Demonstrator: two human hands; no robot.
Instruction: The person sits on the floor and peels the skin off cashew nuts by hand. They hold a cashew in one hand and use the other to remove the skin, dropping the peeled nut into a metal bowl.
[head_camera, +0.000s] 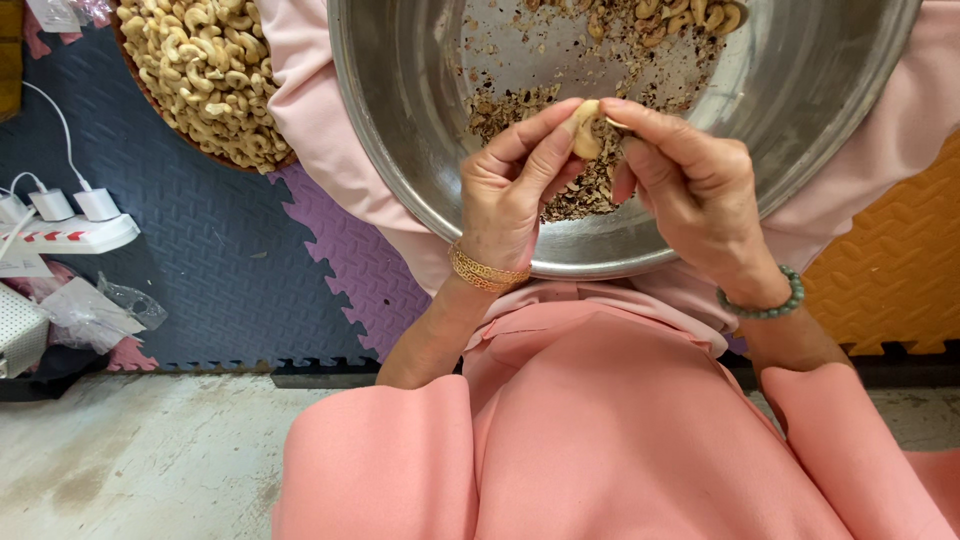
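Pale and curved, the cashew kernel sits pinched between your two hands over the steel bowl, just above the heap of brown skin flakes at the bowl's 6 o'clock side. Your left hand is clamped on the kernel with thumb and forefinger. Your right hand meets it from 3 o'clock, fingertips closed against the kernel's upper end; whether a small blade or only a nail works there cannot be told.

Handling judgement: the kernel looks light, dry and brittle, likely to snap at the narrow waist of its curve if squeezed. Hold it by the two thicker lobes, pressure along its length, not across the bend. Its papery skin should lift with little force; the bared surface may be smooth and inclined to slip.

More unpeeled nuts lie at the bowl's 12 o'clock edge. A basket of peeled cashews stands at 10 o'clock on the foam floor mat, well apart from your hands. A power strip with plugs lies at 9 o'clock.
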